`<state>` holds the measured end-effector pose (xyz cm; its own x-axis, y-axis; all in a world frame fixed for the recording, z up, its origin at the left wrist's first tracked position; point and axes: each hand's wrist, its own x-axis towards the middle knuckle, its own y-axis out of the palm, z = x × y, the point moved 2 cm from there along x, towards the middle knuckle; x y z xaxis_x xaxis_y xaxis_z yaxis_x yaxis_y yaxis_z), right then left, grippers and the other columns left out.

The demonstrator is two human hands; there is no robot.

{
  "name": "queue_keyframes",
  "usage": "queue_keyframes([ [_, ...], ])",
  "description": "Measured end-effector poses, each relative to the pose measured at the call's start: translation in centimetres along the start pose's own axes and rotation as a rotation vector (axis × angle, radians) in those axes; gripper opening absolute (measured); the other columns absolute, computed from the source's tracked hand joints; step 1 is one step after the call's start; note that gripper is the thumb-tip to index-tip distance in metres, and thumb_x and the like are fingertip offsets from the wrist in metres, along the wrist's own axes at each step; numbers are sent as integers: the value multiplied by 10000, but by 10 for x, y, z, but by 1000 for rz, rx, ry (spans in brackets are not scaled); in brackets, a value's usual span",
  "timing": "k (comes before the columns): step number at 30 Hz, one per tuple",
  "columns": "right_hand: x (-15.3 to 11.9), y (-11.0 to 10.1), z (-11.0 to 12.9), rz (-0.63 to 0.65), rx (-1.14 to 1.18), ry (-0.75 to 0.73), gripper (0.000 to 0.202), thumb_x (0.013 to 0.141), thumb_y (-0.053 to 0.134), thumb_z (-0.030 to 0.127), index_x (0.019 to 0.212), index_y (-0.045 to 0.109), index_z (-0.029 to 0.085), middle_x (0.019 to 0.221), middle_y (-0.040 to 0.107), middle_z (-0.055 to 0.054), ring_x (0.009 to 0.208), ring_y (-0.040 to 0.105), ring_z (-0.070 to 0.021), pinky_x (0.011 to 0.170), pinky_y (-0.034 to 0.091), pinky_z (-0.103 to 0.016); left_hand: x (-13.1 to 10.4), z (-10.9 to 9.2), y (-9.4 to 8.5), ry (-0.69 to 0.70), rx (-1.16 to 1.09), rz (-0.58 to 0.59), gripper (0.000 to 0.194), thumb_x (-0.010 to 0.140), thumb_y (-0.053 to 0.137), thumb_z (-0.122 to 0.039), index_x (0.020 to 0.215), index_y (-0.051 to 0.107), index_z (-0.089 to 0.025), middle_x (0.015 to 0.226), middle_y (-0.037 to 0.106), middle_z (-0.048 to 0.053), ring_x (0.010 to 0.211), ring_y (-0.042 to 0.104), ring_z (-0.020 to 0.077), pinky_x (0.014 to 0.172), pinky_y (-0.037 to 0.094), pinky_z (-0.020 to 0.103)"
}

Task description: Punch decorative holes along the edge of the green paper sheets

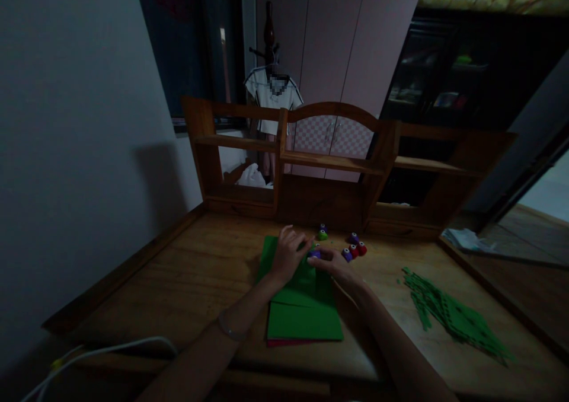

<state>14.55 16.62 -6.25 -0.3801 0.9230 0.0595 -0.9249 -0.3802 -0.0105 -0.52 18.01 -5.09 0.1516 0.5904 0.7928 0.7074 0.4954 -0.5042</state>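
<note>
My right hand (335, 264) is closed around a small purple craft punch (315, 254) at the upper right part of the green paper. My left hand (288, 252) lies over the paper's upper part, its fingers bent and their tips close to the same punch. A bit of green shows between the two hands, too small and dark to make out. Under both hands lies a stack of green paper (304, 322), with a red sheet showing at its lower edge. A loose-looking green sheet lies on top of the stack.
Behind my hands stand more punches: a green one (322, 235), purple ones (347, 254) and red ones (361, 248). Punched green sheets and strips (457, 313) lie at the right. A wooden shelf (329, 163) edges the desk's back. A white cable (128, 344) crosses the front left.
</note>
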Motion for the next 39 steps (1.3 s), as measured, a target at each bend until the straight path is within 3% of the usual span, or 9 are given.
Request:
queue_keyframes([
  [22, 2, 1, -1, -28, 3, -56, 304, 692, 713, 365, 912, 652, 164, 828, 648, -26, 747, 582, -171, 686, 415, -266, 0, -4, -1, -4, -25, 53, 239, 911, 437, -330, 723, 509, -201, 694, 521, -25, 754, 503, 131, 1046, 284, 422],
  [29, 5, -2, -5, -13, -39, -25, 355, 667, 732, 371, 940, 645, 161, 786, 634, -19, 705, 574, -162, 596, 403, -235, 0, -5, -3, -14, -32, 58, 238, 910, 442, -325, 717, 505, -200, 699, 515, -26, 759, 497, 126, 1050, 287, 401],
  [34, 7, 0, -8, 11, 43, -30, 378, 660, 749, 356, 970, 639, 171, 885, 651, -33, 802, 594, -176, 708, 439, -259, 1, 0, 0, -15, -22, 26, 235, 905, 453, -325, 711, 499, -199, 680, 515, -30, 740, 496, 128, 1042, 297, 401],
  [39, 11, -6, -12, -107, 71, -21, 363, 699, 719, 398, 968, 653, 164, 923, 660, -57, 830, 607, -189, 712, 462, -263, 1, 4, 3, -41, -34, -13, 232, 892, 473, -341, 708, 498, -202, 683, 520, -22, 761, 503, 139, 1019, 323, 398],
])
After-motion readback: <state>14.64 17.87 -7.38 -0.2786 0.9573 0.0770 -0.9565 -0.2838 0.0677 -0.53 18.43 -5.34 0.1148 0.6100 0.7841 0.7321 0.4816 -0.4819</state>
